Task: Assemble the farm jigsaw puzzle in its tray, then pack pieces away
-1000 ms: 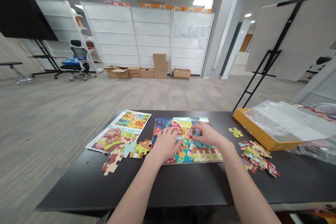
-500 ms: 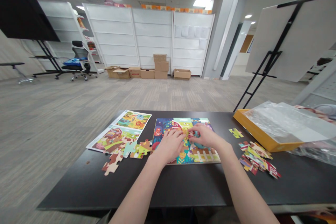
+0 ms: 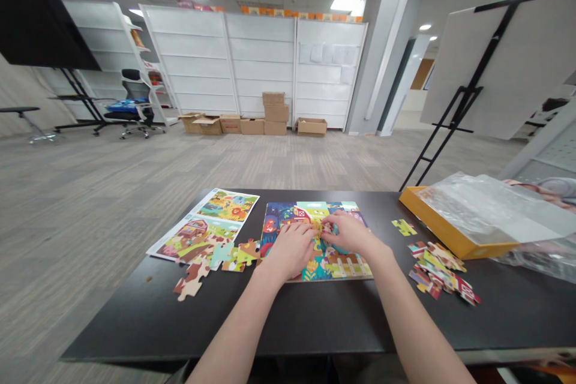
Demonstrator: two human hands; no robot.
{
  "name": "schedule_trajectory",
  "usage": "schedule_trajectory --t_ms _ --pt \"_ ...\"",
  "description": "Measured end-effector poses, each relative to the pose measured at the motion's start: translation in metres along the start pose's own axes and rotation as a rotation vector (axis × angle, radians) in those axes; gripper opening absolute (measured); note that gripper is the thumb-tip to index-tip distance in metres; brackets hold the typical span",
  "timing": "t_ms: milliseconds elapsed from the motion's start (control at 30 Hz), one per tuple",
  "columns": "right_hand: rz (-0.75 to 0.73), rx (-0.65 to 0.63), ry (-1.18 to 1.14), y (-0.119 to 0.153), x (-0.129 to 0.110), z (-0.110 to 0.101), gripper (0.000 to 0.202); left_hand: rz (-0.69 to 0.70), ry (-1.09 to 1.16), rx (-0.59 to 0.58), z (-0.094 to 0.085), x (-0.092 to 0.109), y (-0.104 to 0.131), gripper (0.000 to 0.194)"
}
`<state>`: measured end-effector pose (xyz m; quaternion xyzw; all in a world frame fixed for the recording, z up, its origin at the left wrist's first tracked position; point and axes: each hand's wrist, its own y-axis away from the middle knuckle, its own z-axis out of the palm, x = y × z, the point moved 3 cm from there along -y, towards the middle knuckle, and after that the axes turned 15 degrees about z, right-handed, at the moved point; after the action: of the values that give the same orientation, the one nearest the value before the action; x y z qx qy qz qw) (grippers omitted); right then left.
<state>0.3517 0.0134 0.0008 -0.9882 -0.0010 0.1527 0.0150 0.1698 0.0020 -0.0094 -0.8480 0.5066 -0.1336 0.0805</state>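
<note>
A colourful jigsaw board lies on the black table, with farm pieces such as a red barn and a white fence on it. My left hand rests flat over the board's left half, fingers stretched toward its middle. My right hand is bent over the board's centre, thumb and fingertips pinched on a yellow-green puzzle piece. That piece is partly hidden by the fingers. Loose puzzle pieces lie left of the board, some overlapping the printed picture sheet.
A pile of puzzle pieces and a single green piece lie to the right. Behind them stands a yellow box with clear plastic wrap in it. The black table's front edge runs below my forearms.
My right hand has shifted slightly left on the board, its fingertips closer to my left hand's. The left hand stays in place.
</note>
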Motion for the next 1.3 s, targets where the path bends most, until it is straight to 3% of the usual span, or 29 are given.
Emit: schedule_trajectory --t_ms 667,800,867,1000,1100,1200,1300 --pt "-0.014 -0.03 0.024 0.002 -0.005 0.0 0.024 -0.007 -0.034 -0.01 -0.001 0.004 0.0 0.034" --pt "0.004 -0.016 0.03 0.001 -0.005 0.0 0.022 -0.005 0.054 0.024 -0.003 0.002 -0.001 0.034" --pt "0.019 -0.021 0.035 0.002 -0.006 0.0 0.021 -0.001 0.159 0.089 -0.015 -0.003 0.001 0.034" --pt "0.038 -0.021 0.03 0.004 -0.008 -0.002 0.02 -0.107 0.302 0.214 -0.059 -0.029 0.03 0.03" --pt "0.021 -0.016 0.016 0.004 -0.008 -0.003 0.022 -0.295 0.306 0.097 -0.084 -0.054 0.072 0.031" --pt "0.003 0.036 -0.04 0.003 -0.009 -0.006 0.024 -0.459 0.249 -0.041 -0.089 -0.071 0.111 0.041" --pt "0.009 0.108 -0.106 0.001 -0.01 -0.01 0.025 -0.52 0.229 -0.131 -0.083 -0.074 0.127 0.051"
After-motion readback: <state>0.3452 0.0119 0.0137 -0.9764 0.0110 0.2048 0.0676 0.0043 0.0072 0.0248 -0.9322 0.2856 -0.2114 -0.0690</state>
